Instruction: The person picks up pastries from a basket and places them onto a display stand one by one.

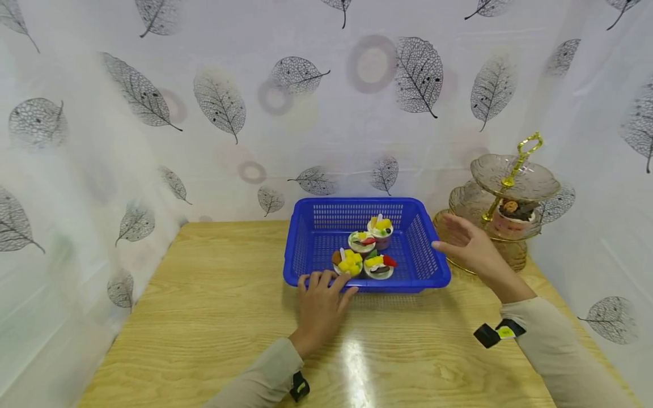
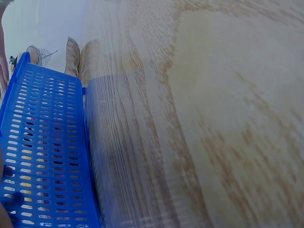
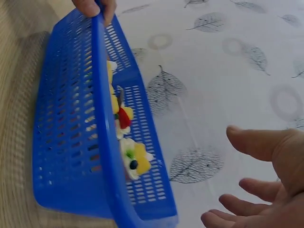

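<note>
A blue plastic basket (image 1: pixel 398 283) with slotted walls sits on the table. Inside it stand several dessert cups topped with fruit pieces, among them a cup with yellow cubes (image 1: pixel 350 262) near the front rim and a cup with a red strawberry slice (image 1: pixel 379 266). My left hand (image 1: pixel 320 309) grips the front rim, fingers hooked over it; in the right wrist view this hand (image 3: pixel 97 6) straddles the rim. Beyond the basket's right side, my right hand (image 1: pixel 479 252) holds nothing, its fingers spread and thumb apart in the right wrist view.
At the right back stands a tiered glass stand (image 1: pixel 515 175) with a gold handle. One dessert cup (image 1: pixel 512 218) with a dark topping sits on its middle tier. A leaf-patterned curtain (image 1: pixel 326 113) hangs behind the wooden table (image 1: pixel 219 294).
</note>
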Available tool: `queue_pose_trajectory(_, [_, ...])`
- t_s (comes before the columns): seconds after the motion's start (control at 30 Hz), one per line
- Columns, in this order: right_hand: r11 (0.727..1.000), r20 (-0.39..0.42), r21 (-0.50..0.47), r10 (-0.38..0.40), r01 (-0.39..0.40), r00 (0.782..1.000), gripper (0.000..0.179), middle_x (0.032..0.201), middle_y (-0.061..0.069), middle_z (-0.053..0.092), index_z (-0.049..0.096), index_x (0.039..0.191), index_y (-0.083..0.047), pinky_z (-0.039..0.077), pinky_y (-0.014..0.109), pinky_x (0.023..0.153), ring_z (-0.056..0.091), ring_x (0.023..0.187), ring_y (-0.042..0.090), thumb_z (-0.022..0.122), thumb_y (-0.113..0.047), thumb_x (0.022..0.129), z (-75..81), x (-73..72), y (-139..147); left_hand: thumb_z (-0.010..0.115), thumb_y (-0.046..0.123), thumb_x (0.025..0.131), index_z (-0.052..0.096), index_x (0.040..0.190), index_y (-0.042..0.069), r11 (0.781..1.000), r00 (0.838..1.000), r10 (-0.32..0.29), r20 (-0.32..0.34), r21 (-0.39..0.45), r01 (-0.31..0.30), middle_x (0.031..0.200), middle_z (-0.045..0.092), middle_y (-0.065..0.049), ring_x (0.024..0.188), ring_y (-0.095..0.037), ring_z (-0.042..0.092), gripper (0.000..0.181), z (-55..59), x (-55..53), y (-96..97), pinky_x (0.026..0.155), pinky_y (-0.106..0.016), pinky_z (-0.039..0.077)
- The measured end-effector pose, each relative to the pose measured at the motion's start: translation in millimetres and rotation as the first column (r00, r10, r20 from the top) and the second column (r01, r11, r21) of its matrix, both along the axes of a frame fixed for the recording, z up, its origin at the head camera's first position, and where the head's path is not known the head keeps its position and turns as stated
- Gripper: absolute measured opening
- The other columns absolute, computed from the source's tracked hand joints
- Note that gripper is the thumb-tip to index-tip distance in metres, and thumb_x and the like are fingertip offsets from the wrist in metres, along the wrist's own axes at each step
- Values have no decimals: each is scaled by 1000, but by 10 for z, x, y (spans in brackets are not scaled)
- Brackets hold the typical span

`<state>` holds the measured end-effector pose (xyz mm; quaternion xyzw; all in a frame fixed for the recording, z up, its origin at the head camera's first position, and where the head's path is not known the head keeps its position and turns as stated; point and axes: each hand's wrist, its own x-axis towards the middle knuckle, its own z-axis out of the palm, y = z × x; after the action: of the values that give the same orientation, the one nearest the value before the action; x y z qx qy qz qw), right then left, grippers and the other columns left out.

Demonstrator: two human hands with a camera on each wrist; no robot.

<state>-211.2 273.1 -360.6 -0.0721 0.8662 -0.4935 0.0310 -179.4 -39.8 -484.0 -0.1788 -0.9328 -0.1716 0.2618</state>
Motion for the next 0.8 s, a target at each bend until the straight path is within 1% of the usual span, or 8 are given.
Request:
queue_pose_trajectory(0.13, [992,48,-3,127,-127,991,81,155,24,21,19,152,-5,28,61,105,22,139,47,68,-24,90,-138,-148,-129,46,54,96,66,115,31,1000,1000,-2,-12,0,2,103,61,4,99,-21,52,35,11,3,2,93,-52,31])
queue_pose_trajectory(0.27, [973,106,0,232,-233,967,77,154,22,24,26,150,-4,30,60,104,22,140,45,69,-23,89,-289,-283,-253,48,53,96,67,114,31,1000,1000,-5,-18,5,5,103,61,4,98,-21,52,34,25,6,2,93,-53,31])
queue_pose_trajectory(0.37, [954,143,32,291,-298,946,73,150,26,29,30,147,-1,32,59,104,26,138,47,69,-21,89,-385,-372,-344,48,53,96,67,114,31,1000,1000,-3,-14,7,3,103,61,4,98,-21,52,34,29,7,2,93,-53,31])
queue_pose_trajectory(0.5, [937,211,71,320,-341,923,74,148,29,32,31,146,2,32,59,104,30,135,49,70,-21,88,-490,-461,-430,48,53,96,66,114,32,1000,1000,-2,-5,3,2,103,61,4,98,-20,52,33,29,9,6,93,-53,31])
queue_pose_trajectory(0.67, [918,306,86,345,-386,888,78,148,27,32,30,147,-1,35,56,103,32,135,48,73,-20,85,-598,-541,-476,48,53,96,66,115,32,1000,1000,-3,1,6,3,103,61,4,98,-20,52,34,25,10,6,94,-53,31])
queue_pose_trajectory(0.73, [906,326,100,361,-412,874,78,147,28,33,31,147,-1,37,55,102,34,134,48,74,-18,85,-635,-566,-493,47,53,96,66,115,32,1000,1000,-5,4,13,5,103,61,4,98,-20,51,34,27,10,6,94,-53,30])
queue_pose_trajectory(0.8, [896,334,125,366,-425,869,76,146,27,35,32,147,-1,37,55,103,35,133,47,74,-16,84,-674,-588,-514,47,53,96,66,115,31,1000,1000,-7,5,22,7,103,61,4,98,-20,51,34,29,11,7,94,-53,30])
